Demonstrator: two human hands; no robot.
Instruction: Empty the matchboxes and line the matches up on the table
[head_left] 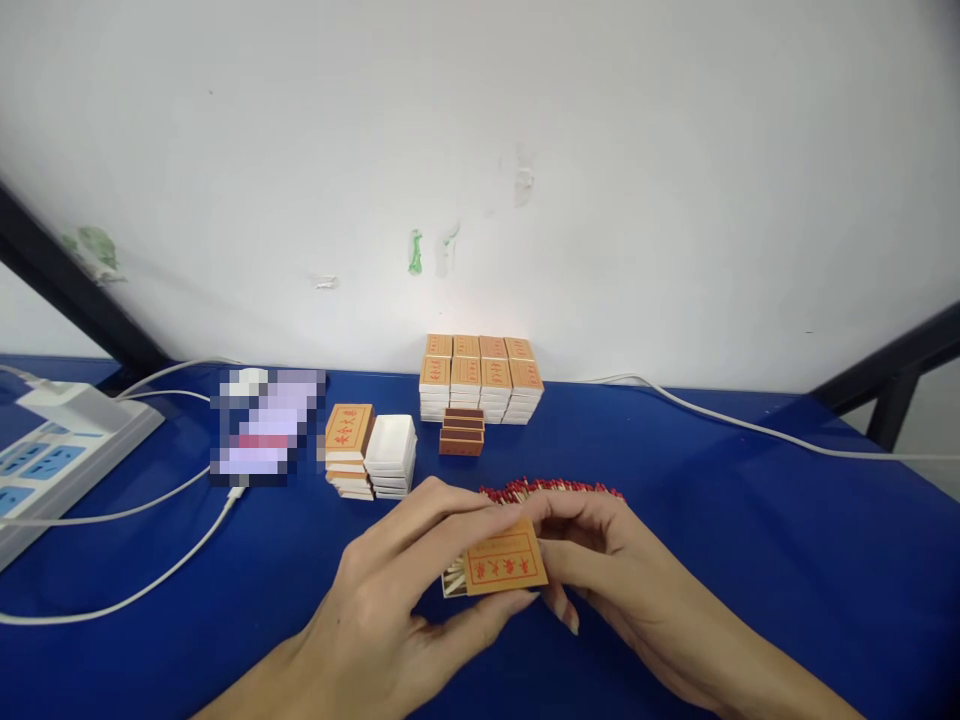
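A matchbox (pixel 504 560) with an orange label and red print is held between both hands above the blue table. Its tray sticks out at the left end, and pale matchsticks (pixel 454 577) show inside. My left hand (pixel 405 580) grips the box along its top and bottom edges with fingers and thumb. My right hand (pixel 607 550) closes on the box's right end, its fingertips partly hidden behind it. Just beyond the hands lies a pile of red-tipped matches (pixel 551 490), partly covered by them.
Stacked matchboxes (pixel 480 380) stand against the wall, with several brown-sided boxes (pixel 461 435) before them. Left of these are another matchbox stack (pixel 349 440) and white trays (pixel 391 450). A blurred phone (pixel 270 425), cables and a power strip (pixel 67 450) lie at left. A cable (pixel 720 415) crosses the right.
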